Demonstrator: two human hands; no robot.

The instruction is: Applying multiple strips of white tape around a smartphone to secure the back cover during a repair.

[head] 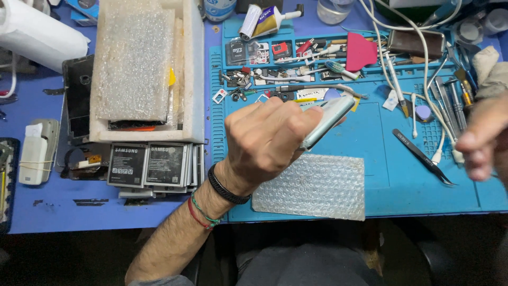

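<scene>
Your left hand [267, 140] is closed around a pale blue phone [327, 117], lifted over the blue mat [402, 169] above a bubble-wrap piece [312, 185]. Your right hand [484, 140], blurred at the right edge, holds nothing visible; whether it's open, I cannot tell. Black tweezers [423, 157] lie untouched between them, so work on the phone seems barely begun.

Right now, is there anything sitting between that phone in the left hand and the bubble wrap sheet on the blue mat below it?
Nothing visible does. The left hand holds the phone in the air just above the bubble wrap sheet, which lies flat and bare on the blue mat. The black tweezers lie off to the side, and the blurred right hand is apart.
</scene>
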